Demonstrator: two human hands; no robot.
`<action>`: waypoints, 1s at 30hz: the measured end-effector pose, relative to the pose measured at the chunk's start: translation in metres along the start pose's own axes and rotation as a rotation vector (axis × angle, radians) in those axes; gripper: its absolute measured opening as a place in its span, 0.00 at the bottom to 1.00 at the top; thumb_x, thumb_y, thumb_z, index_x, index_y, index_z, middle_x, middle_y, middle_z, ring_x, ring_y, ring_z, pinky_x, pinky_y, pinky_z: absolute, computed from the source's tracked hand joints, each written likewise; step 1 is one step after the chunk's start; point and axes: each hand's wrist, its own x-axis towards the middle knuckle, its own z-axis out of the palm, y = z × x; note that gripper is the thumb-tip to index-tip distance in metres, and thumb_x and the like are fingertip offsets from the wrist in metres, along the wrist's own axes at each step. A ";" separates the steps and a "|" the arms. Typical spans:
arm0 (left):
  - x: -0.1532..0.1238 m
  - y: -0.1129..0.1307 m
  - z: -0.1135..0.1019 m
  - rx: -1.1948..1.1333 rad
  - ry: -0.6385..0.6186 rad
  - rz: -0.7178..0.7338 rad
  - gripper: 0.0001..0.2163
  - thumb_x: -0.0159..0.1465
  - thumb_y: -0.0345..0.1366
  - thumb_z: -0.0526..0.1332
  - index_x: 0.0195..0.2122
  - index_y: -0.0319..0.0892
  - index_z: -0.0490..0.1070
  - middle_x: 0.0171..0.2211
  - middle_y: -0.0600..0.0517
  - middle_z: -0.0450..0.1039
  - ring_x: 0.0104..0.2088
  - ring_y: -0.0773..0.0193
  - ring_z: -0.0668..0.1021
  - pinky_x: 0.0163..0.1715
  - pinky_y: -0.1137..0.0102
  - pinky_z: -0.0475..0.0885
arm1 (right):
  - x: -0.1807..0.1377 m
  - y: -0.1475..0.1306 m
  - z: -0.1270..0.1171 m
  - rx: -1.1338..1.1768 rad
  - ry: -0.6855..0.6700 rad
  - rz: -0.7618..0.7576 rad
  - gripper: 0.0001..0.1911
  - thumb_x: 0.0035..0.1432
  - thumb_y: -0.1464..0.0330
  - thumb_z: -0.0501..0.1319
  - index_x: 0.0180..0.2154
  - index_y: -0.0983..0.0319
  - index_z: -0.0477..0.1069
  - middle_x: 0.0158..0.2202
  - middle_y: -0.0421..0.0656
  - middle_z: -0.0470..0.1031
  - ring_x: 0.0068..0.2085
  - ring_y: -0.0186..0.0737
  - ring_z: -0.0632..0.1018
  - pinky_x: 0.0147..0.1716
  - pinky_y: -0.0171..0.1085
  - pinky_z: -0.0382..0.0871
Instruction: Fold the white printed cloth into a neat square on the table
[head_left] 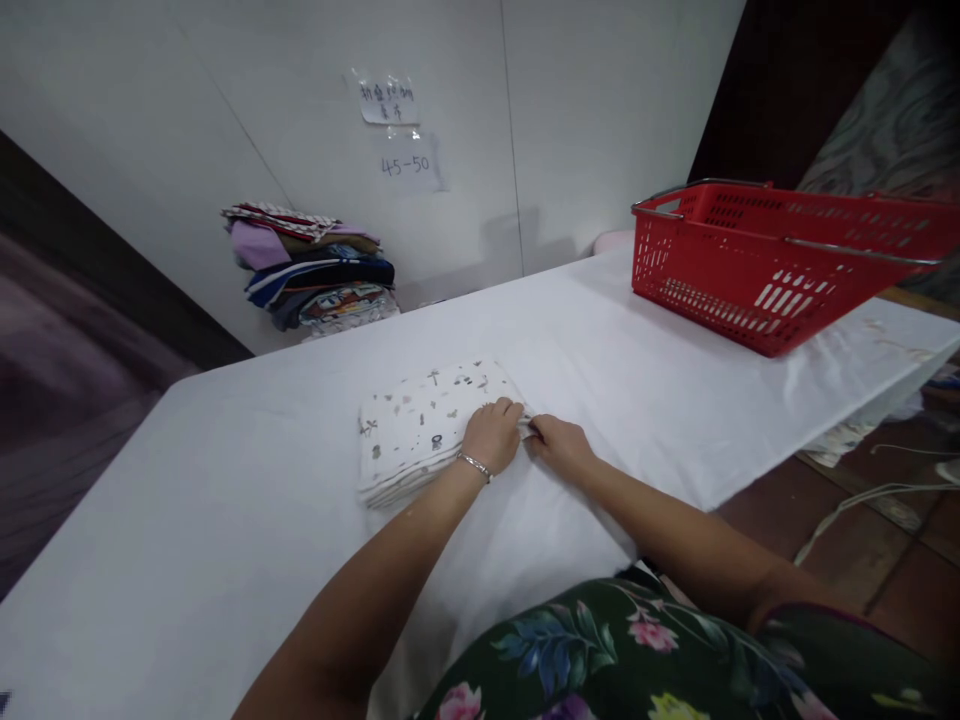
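A white cloth with small printed figures lies folded into a thick rectangle on the white-covered table. My left hand, with a bracelet at the wrist, rests on its right end, fingers bent together over the edge and gripping the layers there. Just to the right, my right hand pinches the near right corner of the same cloth between thumb and fingers. The two hands are close together, and the fingertips are partly hidden by the cloth.
A red plastic basket with metal handles stands at the table's right. Behind the table's far edge, a stack of folded fabrics sits against the wall. Two paper notes hang above. White cords lie on the floor at right.
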 end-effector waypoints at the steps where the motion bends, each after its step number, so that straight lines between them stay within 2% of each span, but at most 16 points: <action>1: -0.001 0.001 0.000 0.020 0.000 0.007 0.12 0.58 0.27 0.54 0.43 0.43 0.64 0.42 0.48 0.67 0.41 0.58 0.70 0.38 0.64 0.65 | -0.001 0.002 0.000 0.006 0.006 -0.013 0.07 0.57 0.69 0.51 0.37 0.59 0.66 0.37 0.42 0.73 0.37 0.38 0.72 0.30 0.34 0.56; 5: -0.005 0.002 0.008 0.054 -0.001 0.073 0.10 0.60 0.26 0.50 0.40 0.42 0.66 0.38 0.48 0.69 0.39 0.57 0.70 0.37 0.63 0.65 | -0.003 0.007 -0.001 0.074 0.024 0.011 0.08 0.54 0.69 0.53 0.36 0.59 0.68 0.36 0.41 0.73 0.37 0.38 0.72 0.31 0.33 0.58; 8: -0.008 0.001 0.013 0.056 -0.002 0.105 0.10 0.61 0.26 0.50 0.40 0.42 0.66 0.38 0.48 0.69 0.40 0.57 0.70 0.36 0.63 0.64 | -0.003 0.009 -0.006 0.235 0.035 0.040 0.14 0.50 0.72 0.55 0.41 0.58 0.67 0.37 0.40 0.72 0.34 0.35 0.71 0.32 0.33 0.61; 11: -0.010 0.001 0.015 0.050 0.019 0.102 0.10 0.61 0.26 0.50 0.41 0.42 0.66 0.38 0.48 0.69 0.39 0.57 0.69 0.35 0.62 0.64 | -0.004 0.008 -0.012 0.340 0.172 -0.073 0.20 0.50 0.75 0.54 0.47 0.58 0.65 0.44 0.42 0.69 0.40 0.35 0.71 0.39 0.34 0.63; 13: -0.012 0.002 0.014 0.037 0.036 0.077 0.10 0.61 0.27 0.50 0.42 0.42 0.65 0.39 0.48 0.69 0.40 0.57 0.69 0.36 0.62 0.64 | -0.004 0.006 -0.015 0.305 0.206 -0.187 0.18 0.52 0.74 0.53 0.46 0.58 0.67 0.45 0.43 0.68 0.44 0.37 0.69 0.43 0.36 0.63; 15: -0.016 0.004 0.012 0.022 0.049 0.033 0.10 0.61 0.27 0.50 0.42 0.41 0.65 0.39 0.48 0.69 0.40 0.57 0.69 0.37 0.62 0.63 | -0.003 0.006 -0.015 0.239 0.153 -0.254 0.15 0.54 0.72 0.53 0.44 0.58 0.69 0.44 0.44 0.69 0.45 0.38 0.69 0.44 0.37 0.63; 17: -0.023 0.006 0.009 0.016 0.053 -0.012 0.10 0.61 0.26 0.50 0.42 0.41 0.65 0.39 0.47 0.69 0.41 0.57 0.68 0.38 0.62 0.63 | -0.004 0.008 -0.011 0.174 0.118 -0.269 0.13 0.56 0.70 0.53 0.43 0.58 0.70 0.43 0.44 0.69 0.45 0.39 0.69 0.43 0.37 0.64; 20: -0.038 0.002 0.005 0.020 0.046 -0.066 0.11 0.59 0.24 0.50 0.42 0.42 0.64 0.39 0.47 0.68 0.41 0.57 0.68 0.38 0.61 0.62 | -0.004 0.014 -0.004 0.117 0.146 -0.288 0.13 0.58 0.67 0.52 0.44 0.58 0.70 0.44 0.45 0.69 0.45 0.41 0.70 0.42 0.39 0.66; 26: -0.077 -0.023 -0.003 0.052 0.074 -0.205 0.13 0.59 0.24 0.50 0.43 0.43 0.65 0.41 0.47 0.68 0.43 0.58 0.67 0.42 0.62 0.61 | -0.003 0.024 0.003 0.064 0.155 -0.349 0.15 0.59 0.63 0.50 0.44 0.56 0.70 0.44 0.45 0.69 0.45 0.42 0.71 0.39 0.40 0.69; 30: -0.110 -0.045 -0.014 0.007 0.132 -0.308 0.13 0.59 0.29 0.54 0.45 0.43 0.65 0.43 0.48 0.68 0.46 0.59 0.67 0.46 0.61 0.61 | -0.003 0.025 0.000 0.027 0.126 -0.353 0.15 0.59 0.62 0.50 0.43 0.56 0.70 0.45 0.45 0.69 0.45 0.42 0.71 0.38 0.40 0.69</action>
